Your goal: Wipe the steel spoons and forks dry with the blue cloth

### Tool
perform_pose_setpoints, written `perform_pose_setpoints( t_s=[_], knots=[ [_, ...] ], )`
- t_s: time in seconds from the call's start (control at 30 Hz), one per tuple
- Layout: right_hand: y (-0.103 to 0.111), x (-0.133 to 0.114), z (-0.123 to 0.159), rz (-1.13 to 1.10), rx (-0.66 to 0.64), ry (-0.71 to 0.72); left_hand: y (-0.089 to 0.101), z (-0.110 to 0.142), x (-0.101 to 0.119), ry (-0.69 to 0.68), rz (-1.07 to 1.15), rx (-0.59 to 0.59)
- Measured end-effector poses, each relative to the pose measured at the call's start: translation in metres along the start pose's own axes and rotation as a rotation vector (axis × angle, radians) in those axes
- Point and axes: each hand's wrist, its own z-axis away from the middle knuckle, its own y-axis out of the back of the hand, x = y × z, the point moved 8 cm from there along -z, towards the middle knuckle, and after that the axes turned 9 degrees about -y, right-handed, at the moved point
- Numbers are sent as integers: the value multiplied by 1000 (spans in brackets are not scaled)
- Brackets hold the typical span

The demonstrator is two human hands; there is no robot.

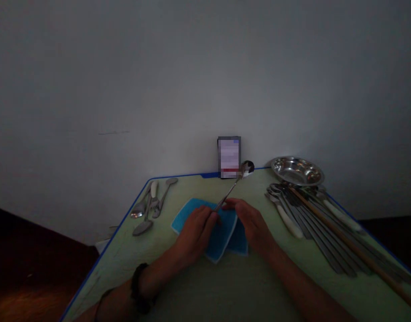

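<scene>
My left hand [196,232] is closed on the handle end of a long metal spoon [237,181], whose bowl points away toward the wall. My right hand [250,226] rests on a blue cloth [222,239] lying on the pale green table [199,290], its fingers curled beside the spoon's handle. The cloth is partly hidden under both hands. A dark band sits on my left wrist.
Several spoons and forks [151,205] lie at the table's left. A row of long cutlery and a wooden stick [326,228] fills the right side. A steel bowl [296,170] stands at the back right, a small box [229,157] against the wall.
</scene>
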Motion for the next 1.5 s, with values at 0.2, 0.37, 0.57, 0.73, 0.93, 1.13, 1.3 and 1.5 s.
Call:
perform_pose_setpoints(
  t_s=[0.2, 0.37, 0.57, 0.73, 0.93, 1.13, 1.3, 1.5],
  knots=[
    [3, 12, -2, 51, -151, -133, -12, 0, -5, 46, -20, -121],
    [9, 16, -7, -82, -29, -176, -16, -6, 16, -42, -393, -225],
    [25, 22, -13, -169, 72, -248, -39, -28, 53, -186, -617, -261],
    [65, 10, -13, 235, 80, -221, -47, -39, 68, -303, -236, -328],
    [78, 24, 1, 722, -143, -401, -50, -72, 31, -49, 131, -189],
    [72, 26, 3, 1115, -38, -446, -73, -90, 27, -92, -99, -131],
    [100, 20, -2, 1151, 78, -462, -78, -93, 23, -106, -240, -137],
    [151, 25, -3, 1005, 254, -494, -88, -104, 17, -90, -273, -236]
  ],
)
